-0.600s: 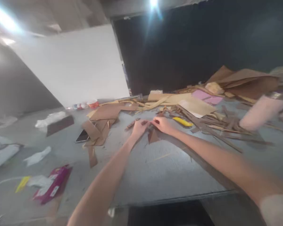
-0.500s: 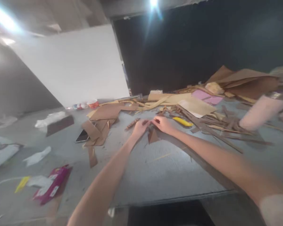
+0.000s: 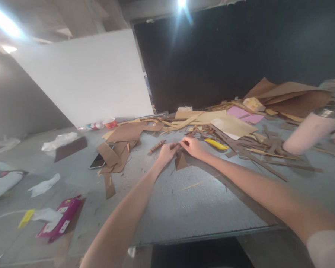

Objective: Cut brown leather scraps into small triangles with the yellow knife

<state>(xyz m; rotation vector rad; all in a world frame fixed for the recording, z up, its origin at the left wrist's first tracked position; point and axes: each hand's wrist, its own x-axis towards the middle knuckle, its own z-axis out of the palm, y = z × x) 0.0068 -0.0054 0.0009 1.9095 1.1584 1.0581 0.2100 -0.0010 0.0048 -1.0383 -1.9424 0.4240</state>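
Near the middle of the grey table (image 3: pixel 184 204), my left hand (image 3: pixel 167 152) and my right hand (image 3: pixel 192 146) meet at the fingertips, both with fingers pinched. Whatever lies between the fingertips is small and dark, too small to name. Just below them a brown triangular piece (image 3: pixel 181 162) rests on the table. A segmented brown stick-like piece (image 3: pixel 156 147) lies left of my left hand. To the right of my right hand is a yellow tool (image 3: pixel 216 144).
Brown strips (image 3: pixel 248 152) and a pink tumbler (image 3: pixel 308 132) are at the right. Brown sheets (image 3: pixel 125 133) partly cover a phone (image 3: pixel 97 161) on the left. A purple tissue pack (image 3: pixel 63 219) lies front left, and a red-and-white cup (image 3: pixel 109 123) stands farther back.
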